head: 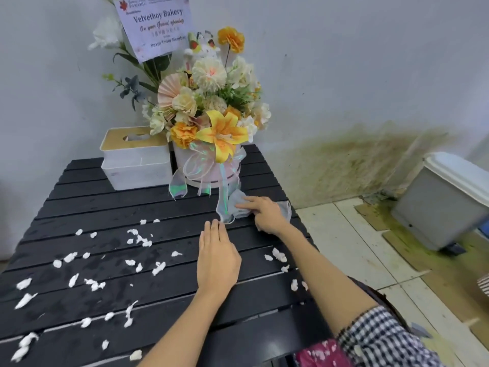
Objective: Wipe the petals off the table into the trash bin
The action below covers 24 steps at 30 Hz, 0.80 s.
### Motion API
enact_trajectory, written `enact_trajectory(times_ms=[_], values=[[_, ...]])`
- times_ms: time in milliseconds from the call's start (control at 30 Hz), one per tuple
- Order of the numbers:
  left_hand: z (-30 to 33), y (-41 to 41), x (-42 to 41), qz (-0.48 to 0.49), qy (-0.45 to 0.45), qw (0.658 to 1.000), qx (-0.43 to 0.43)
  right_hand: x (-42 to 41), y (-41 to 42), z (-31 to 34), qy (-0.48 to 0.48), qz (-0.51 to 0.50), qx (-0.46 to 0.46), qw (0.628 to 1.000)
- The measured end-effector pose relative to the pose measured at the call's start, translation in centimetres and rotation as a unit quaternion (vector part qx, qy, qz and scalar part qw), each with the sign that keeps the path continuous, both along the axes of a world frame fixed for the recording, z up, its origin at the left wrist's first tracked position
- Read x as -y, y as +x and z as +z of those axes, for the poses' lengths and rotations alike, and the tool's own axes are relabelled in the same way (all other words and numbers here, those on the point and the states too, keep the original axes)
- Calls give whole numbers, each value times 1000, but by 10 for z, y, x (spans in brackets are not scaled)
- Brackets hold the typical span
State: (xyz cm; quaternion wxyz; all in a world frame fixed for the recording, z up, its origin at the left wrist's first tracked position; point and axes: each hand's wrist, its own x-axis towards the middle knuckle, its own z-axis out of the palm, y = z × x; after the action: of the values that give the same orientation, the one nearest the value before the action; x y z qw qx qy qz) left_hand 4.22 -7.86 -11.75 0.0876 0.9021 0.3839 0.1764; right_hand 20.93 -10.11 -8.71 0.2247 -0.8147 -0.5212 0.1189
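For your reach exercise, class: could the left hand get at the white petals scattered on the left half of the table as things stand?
Probably yes. The left hand lies flat and empty on the table, and bare slats separate it from the petals.

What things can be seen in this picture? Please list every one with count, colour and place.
table: one, black slats, centre and left
petals: many, white, scattered on the table, mostly left of the hands
cloth: one, pale grey, on the table under the right hand
flower box: one, pale with orange and cream flowers, back of the table
card: one, white, above the flowers
tissue box: one, white, left of the flower box
bin: one, grey with white lid, on the floor at right
left hand: flat on the table
right hand: on the cloth
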Motion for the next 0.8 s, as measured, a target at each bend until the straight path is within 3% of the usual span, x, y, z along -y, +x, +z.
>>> enact_trajectory(times_ms=[133,233,333,467,533,600,667,733,800], values=[[9,-5,2,2,-73,994,82,55,-10,-4,10,63,-88,994],[21,-14,5,-5,-159,974,163,92,-17,3,-9,51,-141,989],[28,-24,9,-34,-210,960,181,116,-26,34,-32,-20,-179,983],[29,-37,26,-35,-239,945,219,122,-52,70,83,-158,-207,962],[26,-45,32,-13,-237,937,257,114,-80,67,107,-194,-175,959],[24,-50,29,7,-230,929,290,103,-120,45,87,-240,-27,966],[23,-49,25,28,-239,920,310,93,-158,16,22,-243,41,969],[22,-46,25,21,-237,926,293,87,-172,-6,27,-236,120,964],[23,-43,27,-6,-221,938,267,84,-167,-8,61,-250,97,961]])
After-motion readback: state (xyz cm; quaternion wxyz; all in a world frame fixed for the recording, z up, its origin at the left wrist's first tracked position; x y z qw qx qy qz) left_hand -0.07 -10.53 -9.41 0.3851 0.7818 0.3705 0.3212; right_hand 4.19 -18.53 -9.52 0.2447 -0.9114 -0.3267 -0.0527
